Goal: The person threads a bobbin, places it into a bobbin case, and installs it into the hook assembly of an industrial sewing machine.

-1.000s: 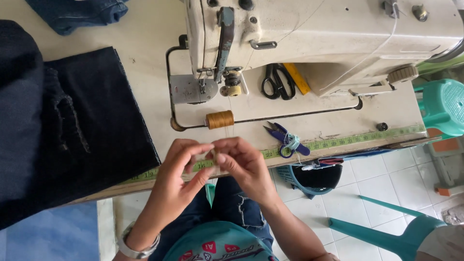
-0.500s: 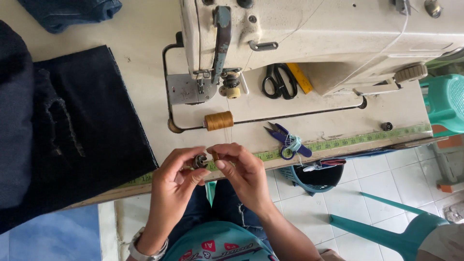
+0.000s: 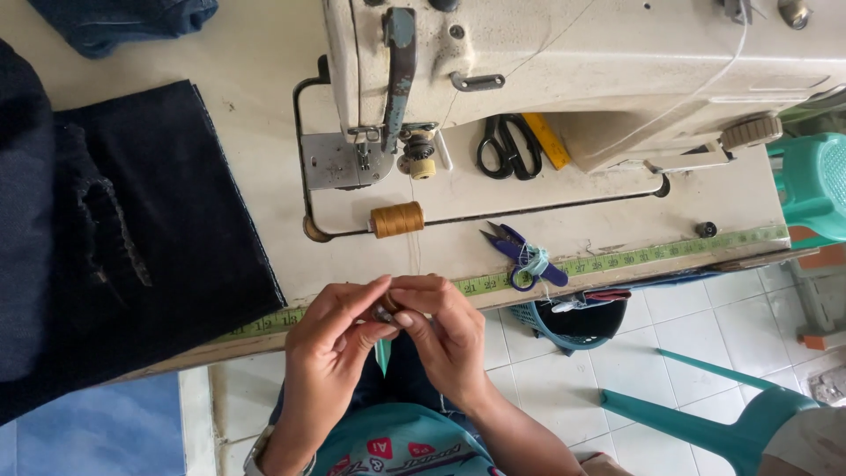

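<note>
Fingertips of left hand (image 3: 330,339) and right hand (image 3: 445,339) pinching one small dark metal bobbin (image 3: 385,312), one ochre thread spool (image 3: 397,219), two scissors, black steel pair (image 3: 506,145), purple-handled snips (image 3: 523,254), one folded dark denim cloth (image 3: 132,238)

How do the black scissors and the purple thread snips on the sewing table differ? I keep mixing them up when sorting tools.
The black scissors are larger, with two round finger loops; the purple thread snips are smaller, with short blades and pale thread wound round the handle. The scissors lie under the sewing machine's arm; the snips lie nearer the table edge, by the green measuring tape. Both lie flat, untouched by either hand.
</note>
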